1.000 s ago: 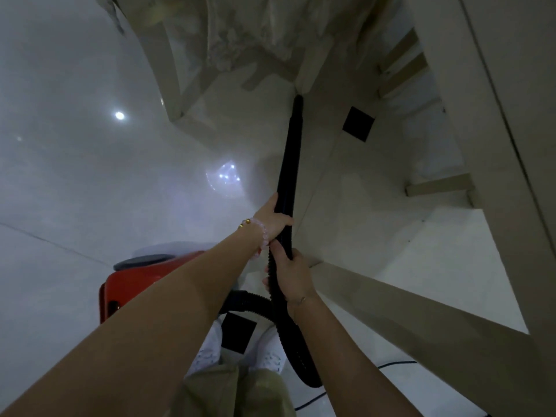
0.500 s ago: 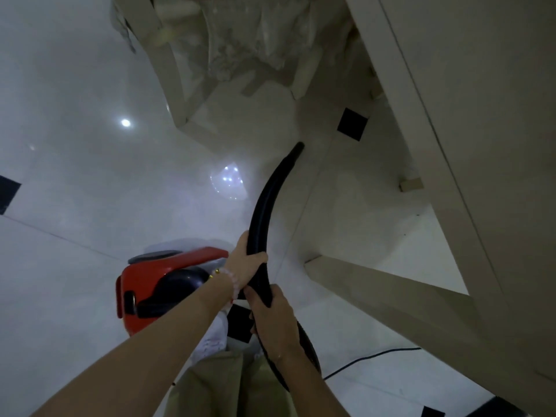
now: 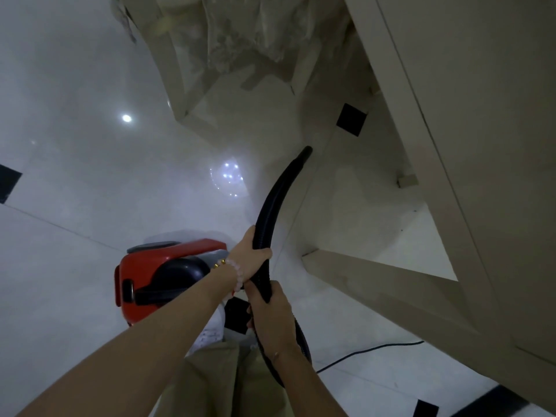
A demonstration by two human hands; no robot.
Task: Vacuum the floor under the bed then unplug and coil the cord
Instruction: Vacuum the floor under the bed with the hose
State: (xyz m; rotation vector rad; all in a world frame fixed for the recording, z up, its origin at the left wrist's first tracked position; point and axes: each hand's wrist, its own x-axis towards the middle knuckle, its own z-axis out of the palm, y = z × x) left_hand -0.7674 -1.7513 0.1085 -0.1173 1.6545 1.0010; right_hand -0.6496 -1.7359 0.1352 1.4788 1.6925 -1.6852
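Hose (image 3: 279, 200) drawn back from under bed (image 3: 451, 115), now bowed leftward

Pretty dim and hazy. Bright light spots glare off the glossy floor (image 3: 75, 266) beyond the left hand (image 3: 249, 257); edges bend fisheye-style, everything's a bit soft.

The vacuum hose (image 3: 279, 200) is black. The vacuum cleaner (image 3: 168, 260) is red, with a black handle and a grey top. The floor (image 3: 75, 266) is glossy white tile set with small black squares. The bed frame (image 3: 451, 115) is pale beige and the cord (image 3: 370, 349) is black. The bracelet (image 3: 237, 273) has pale pink beads and a few gold ones. The trousers (image 3: 216, 380) are khaki.
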